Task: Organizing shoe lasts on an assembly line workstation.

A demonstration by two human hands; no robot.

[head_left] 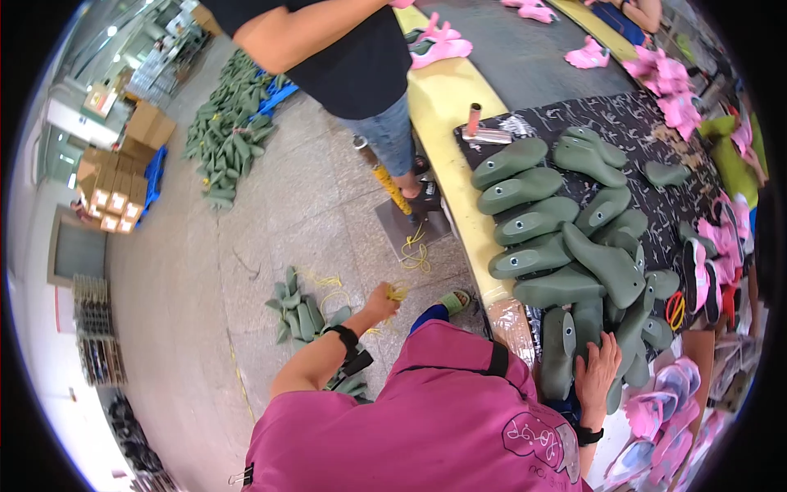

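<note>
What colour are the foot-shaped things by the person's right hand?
The foot shapes by the right hand are dull green, best seen in the head view.

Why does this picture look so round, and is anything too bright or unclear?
Head view: the wide fisheye lens bends straight edges and leaves black corners; head view: a ceiling light at upper left looks washed out; head view: crinkled clear tape shines; head view: yellow cord at the left hand is too small to make out clearly.
</note>
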